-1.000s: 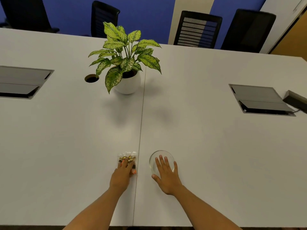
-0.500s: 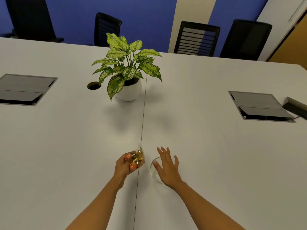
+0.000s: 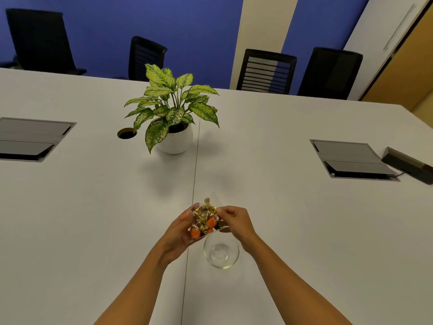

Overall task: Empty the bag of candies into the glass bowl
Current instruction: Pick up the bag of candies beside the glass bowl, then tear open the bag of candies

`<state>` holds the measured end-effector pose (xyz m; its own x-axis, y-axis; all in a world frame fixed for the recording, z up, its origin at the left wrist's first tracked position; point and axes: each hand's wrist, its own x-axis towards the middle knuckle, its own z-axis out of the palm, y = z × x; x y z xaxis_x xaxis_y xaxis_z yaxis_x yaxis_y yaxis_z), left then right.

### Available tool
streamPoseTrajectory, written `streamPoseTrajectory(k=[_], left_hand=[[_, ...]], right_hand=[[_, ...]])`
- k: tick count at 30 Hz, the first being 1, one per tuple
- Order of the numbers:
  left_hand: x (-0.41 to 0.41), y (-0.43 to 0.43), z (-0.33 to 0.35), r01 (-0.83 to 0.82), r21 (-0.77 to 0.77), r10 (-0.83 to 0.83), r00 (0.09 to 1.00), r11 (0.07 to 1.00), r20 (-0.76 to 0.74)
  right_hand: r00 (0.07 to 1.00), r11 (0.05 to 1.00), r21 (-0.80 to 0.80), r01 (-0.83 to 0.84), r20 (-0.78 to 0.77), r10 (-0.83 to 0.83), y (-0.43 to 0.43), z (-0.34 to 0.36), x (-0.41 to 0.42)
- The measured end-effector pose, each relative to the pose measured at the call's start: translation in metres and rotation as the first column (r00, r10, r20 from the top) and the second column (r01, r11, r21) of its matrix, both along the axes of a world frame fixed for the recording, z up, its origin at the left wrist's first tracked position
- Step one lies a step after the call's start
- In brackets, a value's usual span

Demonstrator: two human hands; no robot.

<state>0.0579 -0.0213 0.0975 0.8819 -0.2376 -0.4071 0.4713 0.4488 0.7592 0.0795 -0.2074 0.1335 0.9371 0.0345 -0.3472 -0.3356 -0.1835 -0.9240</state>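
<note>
A clear plastic bag of candies point(image 3: 204, 219), with gold and orange wrappers inside, is held up off the white table point(image 3: 93, 219). My left hand point(image 3: 178, 233) grips its left side and my right hand point(image 3: 235, 221) pinches its right edge. The glass bowl point(image 3: 221, 252) stands on the table just below and nearer than the bag, with nothing in it. Neither hand touches the bowl.
A potted plant point(image 3: 174, 120) in a white pot stands farther back on the table's seam. Grey cable hatches point(image 3: 35, 139) point(image 3: 351, 160) lie left and right, and a dark box point(image 3: 408, 164) at far right. Black chairs point(image 3: 266, 71) line the far edge.
My left hand lifted the bag off the table and brought it rightward above the bowl. My right hand left the bowl and took hold of the bag's right edge.
</note>
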Motion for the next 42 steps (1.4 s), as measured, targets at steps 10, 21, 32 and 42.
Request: streamPoseTrajectory(k=[10,21,32,42], left_hand=[[0.001,-0.017,0.014,-0.130,0.084,0.135,0.989,0.988,-0.057],[0.013,-0.031,0.050,-0.242,0.423,0.242,0.969,0.873,0.055],[0.012,-0.063,0.087,-0.117,0.552,0.039,0.988,0.825,0.152],[0.014,-0.067,0.084,-0.243,0.443,0.264,0.964,0.863,0.016]], right_hand=[[0.984,0.984,-0.178,0.016,0.176,0.016,-0.007,0.022,0.003],[0.960,0.970,-0.208,0.125,0.274,-0.065,-0.001,0.035,0.005],[0.869,0.873,-0.447,0.194,0.491,0.058,0.012,0.036,-0.016],[0.834,0.823,-0.539,0.178,0.526,0.164,0.021,0.027,-0.033]])
